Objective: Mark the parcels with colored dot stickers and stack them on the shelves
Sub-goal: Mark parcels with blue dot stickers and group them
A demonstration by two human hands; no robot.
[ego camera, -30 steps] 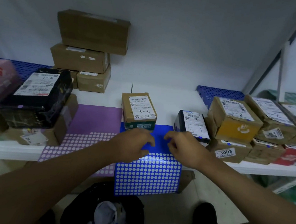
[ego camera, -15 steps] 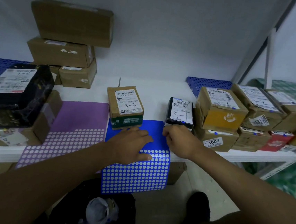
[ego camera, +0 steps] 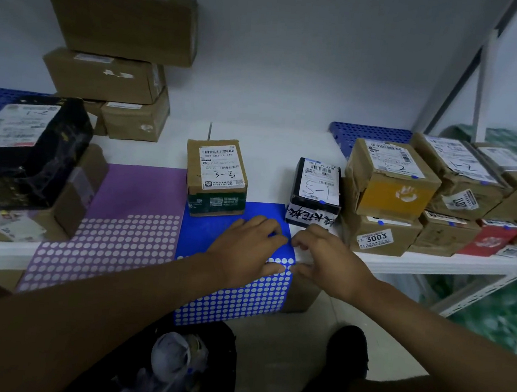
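- Dim, bluish cast; light soft and even, no glare.
- Forearms and foreground dark, underexposed.
- Wide-angle bending at edges; right edge smeared, slightly blurred.

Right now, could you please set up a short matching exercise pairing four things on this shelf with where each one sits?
Things:
1. parcel marked 3-3
2. black parcel marked 5-1
3. purple sticker sheet
4. box labelled 3003

Places:
A. underneath the yellow-fronted box
B. left of the blue sticker sheet
C. on the blue sheet's far edge
D. just beyond the right hand

Pairs: 1-C, 2-D, 3-B, 4-A
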